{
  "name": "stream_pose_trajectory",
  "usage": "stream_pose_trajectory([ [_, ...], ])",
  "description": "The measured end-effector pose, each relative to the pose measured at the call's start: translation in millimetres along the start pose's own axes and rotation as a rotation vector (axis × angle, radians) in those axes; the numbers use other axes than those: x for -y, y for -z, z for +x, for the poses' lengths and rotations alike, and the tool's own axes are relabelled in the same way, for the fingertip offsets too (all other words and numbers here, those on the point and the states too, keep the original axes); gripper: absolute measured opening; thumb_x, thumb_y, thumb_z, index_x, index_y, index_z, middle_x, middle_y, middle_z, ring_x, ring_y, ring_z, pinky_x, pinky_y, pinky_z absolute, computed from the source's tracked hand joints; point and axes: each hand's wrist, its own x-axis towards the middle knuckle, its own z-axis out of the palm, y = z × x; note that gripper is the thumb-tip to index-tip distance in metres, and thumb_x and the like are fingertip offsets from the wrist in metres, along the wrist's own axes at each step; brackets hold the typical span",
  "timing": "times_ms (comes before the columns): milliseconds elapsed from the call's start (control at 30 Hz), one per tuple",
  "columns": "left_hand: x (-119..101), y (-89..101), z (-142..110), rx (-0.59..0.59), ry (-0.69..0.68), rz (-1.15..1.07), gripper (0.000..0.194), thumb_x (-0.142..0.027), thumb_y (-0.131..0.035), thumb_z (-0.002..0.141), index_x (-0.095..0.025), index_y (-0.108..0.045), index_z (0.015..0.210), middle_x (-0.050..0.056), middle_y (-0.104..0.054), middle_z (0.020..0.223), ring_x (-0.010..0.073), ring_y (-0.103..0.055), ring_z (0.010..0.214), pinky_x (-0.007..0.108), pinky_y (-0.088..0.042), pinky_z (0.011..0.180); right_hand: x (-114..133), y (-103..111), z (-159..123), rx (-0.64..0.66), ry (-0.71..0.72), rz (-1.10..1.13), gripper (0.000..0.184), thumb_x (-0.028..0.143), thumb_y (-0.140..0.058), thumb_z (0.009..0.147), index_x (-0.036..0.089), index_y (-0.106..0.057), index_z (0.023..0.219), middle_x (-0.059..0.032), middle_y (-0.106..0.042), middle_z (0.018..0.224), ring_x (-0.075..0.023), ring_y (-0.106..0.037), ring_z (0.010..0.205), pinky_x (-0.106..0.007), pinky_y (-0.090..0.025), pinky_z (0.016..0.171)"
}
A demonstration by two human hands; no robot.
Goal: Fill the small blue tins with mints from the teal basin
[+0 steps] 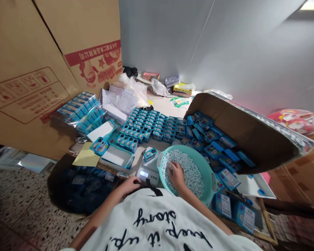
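Observation:
My right hand [176, 173] reaches into a teal plastic basin [210, 176] full of small white tablets [192, 169]; its fingers are curled down into the pile. My left hand [132, 182] rests closed at the front edge of a small grey digital scale [146, 172]. What it holds, if anything, is hidden. A little blue box [150, 153] stands on the scale's platform.
Rows of small blue boxes [149, 125] cover the table behind the scale. More spill from a tipped carton [251, 136] on the right. A shrink-wrapped pack [80, 109], an open tray [115, 155] and a big cardboard box [36, 69] stand left.

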Motion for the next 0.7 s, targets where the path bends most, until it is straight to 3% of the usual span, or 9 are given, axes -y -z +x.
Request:
stream_pose_trajectory([
  [133,-54,11.2,8,-0.177,-0.158,0.074,0.014,-0.031,-0.058,0.083,-0.022,-0.069,0.081,0.007,-0.068,0.087,0.0233,-0.067,0.084,0.037,-0.055,0.082,17,8,-3,-0.116,-0.084,0.069,0.047,0.044,-0.044,0.095,0.021,-0.061,0.132,-0.0149,-0.056,0.135,-0.0313,-0.048,0.128,-0.055,-0.033,0.112],
  [233,-100,23.0,33,-0.312,-0.32,0.152,0.02,-0.03,-0.059,0.087,-0.023,-0.07,0.102,0.009,-0.066,0.105,0.0263,-0.061,0.111,0.042,-0.047,0.104,33,21,2,-0.325,-0.151,0.198,0.057,0.047,-0.036,0.099,0.017,-0.042,0.147,-0.018,-0.045,0.147,-0.0296,-0.039,0.139,-0.055,-0.027,0.118],
  [333,-128,30.2,69,-0.414,-0.336,0.287,0.057,-0.026,-0.078,0.072,-0.019,-0.062,0.127,0.013,-0.062,0.121,0.0297,-0.057,0.123,0.041,-0.047,0.105,45,38,14,-0.421,-0.255,0.5,0.058,0.053,-0.036,0.098,0.016,-0.045,0.143,-0.0175,-0.048,0.145,-0.0266,-0.046,0.135,-0.049,-0.032,0.117],
  [400,-136,31.5,90,-0.385,-0.277,0.343,0.058,-0.022,-0.083,0.066,-0.016,-0.066,0.121,0.013,-0.066,0.114,0.0296,-0.064,0.11,0.039,-0.053,0.093,48,47,23,-0.402,-0.42,0.72,0.054,0.053,-0.042,0.096,0.017,-0.051,0.135,-0.0158,-0.054,0.14,-0.0262,-0.051,0.13,-0.046,-0.035,0.116],
  [500,-145,32.3,100,-0.373,-0.313,0.375,0.039,-0.016,-0.071,0.075,-0.018,-0.071,0.114,0.011,-0.068,0.104,0.0263,-0.065,0.098,0.037,-0.053,0.087,51,55,29,-0.332,-0.673,1.053,0.037,0.044,-0.05,0.092,0.019,-0.062,0.116,-0.012,-0.065,0.127,-0.0246,-0.059,0.123,-0.041,-0.038,0.114],
  [600,-162,32.4,92,-0.395,-0.526,0.443,0.05,-0.011,-0.064,0.078,-0.022,-0.066,0.127,0.009,-0.066,0.113,0.0264,-0.059,0.11,0.04,-0.046,0.098,55,53,28,-0.261,-0.833,1.269,0.029,0.038,-0.046,0.096,0.02,-0.064,0.108,-0.0108,-0.071,0.116,-0.0231,-0.067,0.11,-0.041,-0.048,0.105],
  [700,-187,26.2,82,-0.283,-0.835,0.645,0.051,-0.011,-0.065,0.078,-0.024,-0.066,0.127,0.008,-0.067,0.112,0.028,-0.057,0.106,0.042,-0.044,0.091,61,48,26,-0.139,-0.914,1.601,0.03,0.038,-0.04,0.1,0.019,-0.064,0.103,-0.0116,-0.072,0.105,-0.0214,-0.071,0.099,-0.037,-0.057,0.09],
])
